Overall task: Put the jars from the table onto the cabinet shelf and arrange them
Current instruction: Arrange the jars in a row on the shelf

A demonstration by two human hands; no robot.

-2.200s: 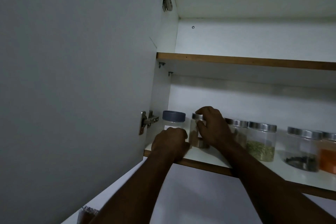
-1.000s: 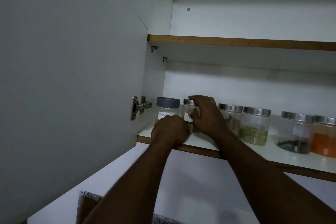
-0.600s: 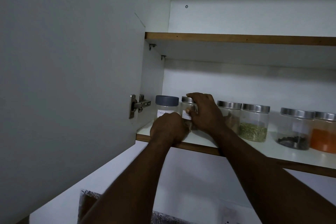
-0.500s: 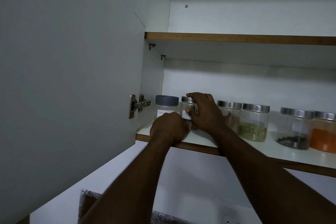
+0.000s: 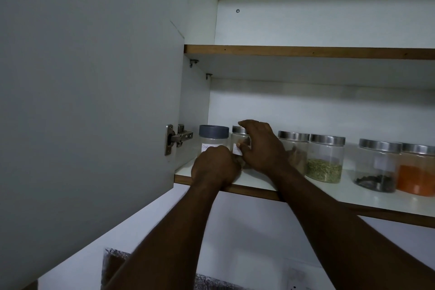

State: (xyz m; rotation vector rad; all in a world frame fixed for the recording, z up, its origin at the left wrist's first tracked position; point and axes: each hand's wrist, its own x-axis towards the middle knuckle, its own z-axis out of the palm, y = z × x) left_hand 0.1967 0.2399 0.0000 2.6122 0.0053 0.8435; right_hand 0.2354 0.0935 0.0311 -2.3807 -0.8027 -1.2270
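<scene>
Several clear jars stand in a row on the lower cabinet shelf [image 5: 334, 193]. At the far left is a jar with a grey lid [image 5: 213, 136] and a white label. Beside it stands a silver-lidded labelled jar [image 5: 238, 141]; my right hand [image 5: 261, 148] grips it from the right, fingers over the lid and thumb on the label. My left hand [image 5: 215, 167] is curled at that jar's base, its fingers hidden. Further right stand a jar partly behind my right wrist [image 5: 294, 146], a jar of green seeds [image 5: 326, 160], a jar of dark spice [image 5: 376, 165] and a jar of orange powder [image 5: 416, 169].
The open cabinet door [image 5: 89, 101] fills the left of the view, with a metal hinge [image 5: 175, 139] close to the grey-lidded jar. An upper shelf [image 5: 306, 52] runs above the jars. Below the cabinet are a white wall and a dark patterned surface [image 5: 122, 263].
Both hands have stayed on the silver-lidded jar at the shelf's left end. Its white label has turned to face forward. The view has tilted, and the shelf sits lower in frame.
</scene>
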